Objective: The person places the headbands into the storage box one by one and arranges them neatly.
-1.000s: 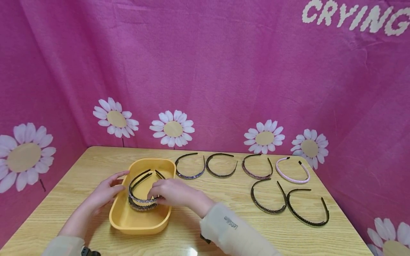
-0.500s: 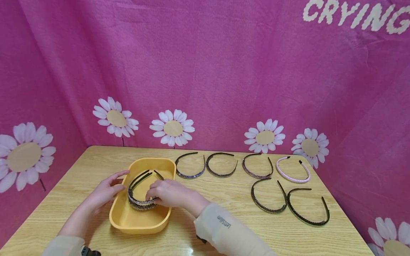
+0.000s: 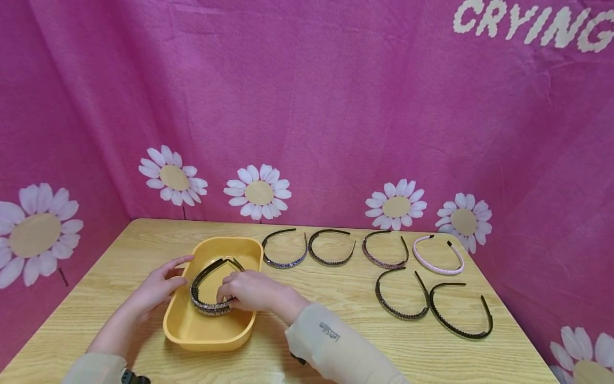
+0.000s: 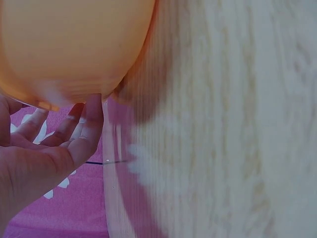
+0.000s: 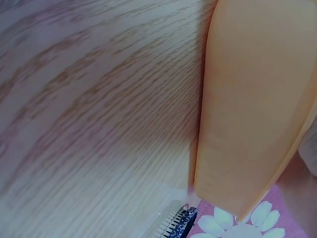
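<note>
A yellow plastic tub [image 3: 211,341] stands on the wooden table at the left. My left hand [image 3: 155,288] holds its left rim, thumb at the rim and fingers against the outer wall, as the left wrist view also shows with the hand [image 4: 54,148] under the tub wall [image 4: 74,44]. Inside the tub, dark rhinestone headbands [image 3: 203,306] lie stacked together, their ends pointing away; how many is unclear. My right hand [image 3: 254,290] reaches over the right rim and grips a headband at its right side, its fingertips partly hidden. The right wrist view mostly shows the tub's outer wall [image 5: 257,99].
Right of the tub lie a blue rhinestone headband [image 3: 286,263], a dark headband [image 3: 331,262], a purplish one [image 3: 384,264] and a pink one [image 3: 438,271]. In front are two black headbands [image 3: 402,316] [image 3: 460,333]. A pink curtain [image 3: 307,117] hangs behind the table.
My right hand has moved slightly left and nearer inside the tub. The headbands there have come together into a closer, aligned stack. My left hand stays on the rim.
</note>
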{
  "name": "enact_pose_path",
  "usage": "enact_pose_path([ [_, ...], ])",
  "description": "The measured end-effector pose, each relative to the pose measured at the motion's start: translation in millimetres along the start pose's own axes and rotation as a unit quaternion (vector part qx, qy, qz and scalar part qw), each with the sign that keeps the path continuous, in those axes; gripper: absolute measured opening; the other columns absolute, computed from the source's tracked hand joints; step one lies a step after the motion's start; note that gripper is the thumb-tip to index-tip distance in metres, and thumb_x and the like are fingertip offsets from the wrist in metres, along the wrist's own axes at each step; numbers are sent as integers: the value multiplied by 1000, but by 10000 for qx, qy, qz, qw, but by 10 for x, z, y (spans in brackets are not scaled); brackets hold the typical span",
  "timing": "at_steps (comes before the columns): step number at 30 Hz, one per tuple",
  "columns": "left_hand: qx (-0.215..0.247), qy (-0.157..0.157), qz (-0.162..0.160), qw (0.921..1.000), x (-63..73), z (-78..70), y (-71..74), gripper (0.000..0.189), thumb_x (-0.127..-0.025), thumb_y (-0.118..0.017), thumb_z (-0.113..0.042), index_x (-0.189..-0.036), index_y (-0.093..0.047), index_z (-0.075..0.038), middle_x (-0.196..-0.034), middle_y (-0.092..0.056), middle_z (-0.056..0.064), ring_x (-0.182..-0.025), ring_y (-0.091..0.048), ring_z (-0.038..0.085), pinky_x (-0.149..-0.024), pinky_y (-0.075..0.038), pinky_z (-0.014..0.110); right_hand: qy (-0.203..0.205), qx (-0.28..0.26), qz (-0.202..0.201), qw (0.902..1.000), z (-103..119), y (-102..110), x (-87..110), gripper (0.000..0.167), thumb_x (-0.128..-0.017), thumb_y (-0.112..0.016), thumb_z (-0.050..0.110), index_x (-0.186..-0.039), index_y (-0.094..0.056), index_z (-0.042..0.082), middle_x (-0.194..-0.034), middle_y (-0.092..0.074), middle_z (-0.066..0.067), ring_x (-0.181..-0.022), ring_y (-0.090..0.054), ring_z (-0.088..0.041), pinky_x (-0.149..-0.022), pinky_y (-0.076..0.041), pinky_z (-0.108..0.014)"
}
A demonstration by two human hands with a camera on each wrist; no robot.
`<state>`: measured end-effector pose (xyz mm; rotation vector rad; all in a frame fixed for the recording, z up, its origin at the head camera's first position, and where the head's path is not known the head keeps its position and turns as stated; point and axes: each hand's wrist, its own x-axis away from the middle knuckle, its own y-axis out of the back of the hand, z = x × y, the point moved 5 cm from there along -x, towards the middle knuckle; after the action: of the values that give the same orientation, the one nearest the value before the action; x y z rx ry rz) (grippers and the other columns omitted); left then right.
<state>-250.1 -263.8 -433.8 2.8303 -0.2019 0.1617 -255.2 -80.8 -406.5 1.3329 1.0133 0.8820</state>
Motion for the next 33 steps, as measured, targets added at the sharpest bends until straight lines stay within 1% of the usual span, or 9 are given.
enact_pose_path([
  [3,-17,32,-20,10000,-3,0,2,58,-93,-45,-6,-148,-25,-4,-135,-37,34,-110,-54,30,-81,-55,42,-55,-102,39,9999,-6,-6,-9,23,-81,-72,17,-102,-71,26,-90,-64,15,-85,-54,2,-76,-43,-10],
  [6,-33,48,-22,10000,-3,5,1,58,-93,-44,-6,-148,-24,-4,-135,-36,34,-110,-53,30,-82,-55,42,-48,-179,34,9998,-3,-11,-14,24,-80,-74,19,-103,-70,25,-89,-64,13,-84,-54,2,-76,-43,-9],
  [13,-80,74,-55,9999,-4,24,6,58,-93,-46,-6,-147,-25,-4,-135,-37,34,-110,-54,30,-81,-55,41,-76,-139,-32,9999,-5,17,10,29,-80,-74,24,-109,-69,24,-100,-66,10,-91,-58,0,-80,-44,-10],
  [17,-101,46,-48,9999,-8,29,8,58,-93,-46,-6,-147,-26,-4,-135,-37,35,-109,-54,30,-81,-55,41,-121,-187,-108,9997,-7,91,54,30,-81,-74,27,-110,-68,23,-102,-65,9,-93,-58,-1,-82,-44,-11],
  [22,-129,-1,-20,9999,-9,19,3,58,-93,-46,-6,-147,-25,-3,-135,-37,35,-109,-54,30,-80,-55,41,-98,-203,-190,9996,-6,226,122,32,-81,-74,28,-112,-67,23,-104,-64,10,-96,-57,-2,-85,-43,-12],
  [24,-122,0,-23,9999,-9,15,1,58,-93,-46,-6,-148,-25,-4,-135,-37,35,-109,-54,30,-81,-55,40,-149,-272,-206,9993,-19,281,155,32,-81,-74,28,-112,-67,23,-105,-64,10,-98,-56,-2,-87,-43,-12],
  [29,-95,1,-27,10000,-6,9,1,57,-94,-44,-6,-148,-24,-4,-135,-37,35,-110,-53,31,-81,-55,41,-375,-420,-216,9982,-78,404,244,34,-82,-73,29,-114,-66,24,-106,-64,10,-99,-56,-3,-86,-44,-14],
  [33,-138,10,-25,9999,2,9,0,57,-94,-44,-6,-148,-25,-4,-135,-37,34,-112,-52,31,-83,-55,41,-347,-514,-356,9974,-121,474,316,33,-82,-73,26,-115,-66,21,-106,-64,8,-97,-58,-3,-84,-45,-14],
])
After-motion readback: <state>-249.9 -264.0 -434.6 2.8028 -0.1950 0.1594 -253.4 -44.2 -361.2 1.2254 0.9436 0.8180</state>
